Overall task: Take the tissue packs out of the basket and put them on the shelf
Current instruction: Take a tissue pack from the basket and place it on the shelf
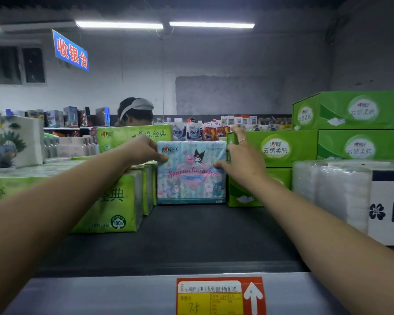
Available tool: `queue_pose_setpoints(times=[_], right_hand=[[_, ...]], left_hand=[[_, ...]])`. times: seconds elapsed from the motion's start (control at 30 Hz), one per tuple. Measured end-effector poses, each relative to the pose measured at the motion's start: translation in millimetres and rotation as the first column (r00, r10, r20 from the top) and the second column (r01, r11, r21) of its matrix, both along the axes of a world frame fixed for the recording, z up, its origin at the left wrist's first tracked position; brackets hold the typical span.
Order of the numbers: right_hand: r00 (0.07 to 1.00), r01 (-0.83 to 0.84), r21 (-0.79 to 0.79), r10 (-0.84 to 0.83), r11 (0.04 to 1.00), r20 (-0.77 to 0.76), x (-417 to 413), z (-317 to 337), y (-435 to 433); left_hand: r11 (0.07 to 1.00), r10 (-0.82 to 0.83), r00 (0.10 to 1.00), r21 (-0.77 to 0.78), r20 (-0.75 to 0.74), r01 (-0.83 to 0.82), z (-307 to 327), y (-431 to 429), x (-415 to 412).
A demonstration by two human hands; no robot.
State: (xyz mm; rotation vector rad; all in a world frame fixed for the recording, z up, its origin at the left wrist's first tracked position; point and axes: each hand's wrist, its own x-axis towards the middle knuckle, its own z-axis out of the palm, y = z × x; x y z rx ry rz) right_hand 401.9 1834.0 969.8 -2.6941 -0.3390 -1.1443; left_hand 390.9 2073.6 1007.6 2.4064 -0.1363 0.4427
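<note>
A pale blue tissue pack (pixel 191 178) with cartoon characters stands upright at the back of the dark shelf (pixel 180 237). It sits between green packs on the left and green boxes on the right. My left hand (pixel 143 151) grips its upper left edge with thumb and fingers. My right hand (pixel 241 158) holds its upper right edge, thumb on the front face, a ring on one finger. The basket is out of view.
Green tissue packs (pixel 114 201) stand to the left, green cartons (pixel 350 128) are stacked to the right, and a white flowered pack (pixel 362 198) sits at the near right. A price tag (pixel 221 296) marks the shelf's front rail. A person's head (pixel 135 112) shows behind the shelf.
</note>
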Motion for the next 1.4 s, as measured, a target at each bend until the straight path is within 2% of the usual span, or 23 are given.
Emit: queue_pose_setpoints(times=[0.23,0.33,0.47,0.57,0.63,0.73,0.9,1.07,1.17,1.23,1.33,1.4], right_hand=[[1.0,0.005,-0.005,-0.005,1.0,0.011,0.7,-0.4,0.9],[0.999,-0.029,-0.021,0.03,0.999,0.034,0.6,-1.3,0.2],[0.994,-0.083,-0.081,0.088,0.993,0.068,-1.3,-2.3,-1.9],[0.989,-0.112,-0.092,0.12,0.989,0.09,-3.6,-1.3,-3.4],[0.986,-0.129,-0.09,0.137,0.988,0.096,-5.2,-0.4,-3.7],[0.98,-0.159,-0.057,0.165,0.986,0.114,-8.8,3.3,-5.5],[0.979,-0.192,0.093,0.184,0.977,0.089,-9.9,9.8,-11.1],[0.972,-0.231,0.12,0.234,0.966,-0.006,-13.7,13.6,-9.9],[0.959,-0.258,0.194,0.275,0.946,-0.067,-23.0,24.8,-8.3],[0.951,-0.281,0.269,0.304,0.921,-0.05,-38.1,31.6,-8.0],[0.905,-0.364,0.398,0.421,0.842,-0.065,-70.9,30.2,-11.2],[0.873,-0.39,0.506,0.483,0.769,-0.061,-92.9,20.3,-14.7]], left_hand=[[0.999,0.03,0.999,0.014,-0.022,-0.03,-0.8,1.6,-0.1],[0.996,0.077,0.995,0.034,0.06,-0.079,-2.8,1.7,0.9],[0.997,0.038,0.977,0.062,0.211,-0.052,-3.2,-3.5,-4.2],[0.993,0.01,0.924,0.107,0.383,-0.055,-1.3,-6.0,-10.8],[0.984,-0.013,0.896,0.165,0.443,-0.068,-1.8,-7.4,-13.7],[0.973,-0.018,0.893,0.212,0.45,-0.087,-2.4,-7.2,-16.6],[0.941,-0.041,0.93,0.326,0.365,-0.087,7.9,-13.3,-34.7],[0.925,-0.053,0.936,0.371,0.347,-0.085,7.8,-17.4,-55.3],[0.94,-0.088,0.929,0.338,0.359,-0.042,2.0,-22.8,-75.7],[0.964,-0.092,0.925,0.265,0.368,-0.009,-2.6,-26.1,-90.4],[0.997,-0.067,0.919,0.069,0.388,0.043,-12.7,-28.1,-112.0],[0.98,-0.054,0.909,-0.151,0.413,0.127,-26.6,-27.9,-129.7]])
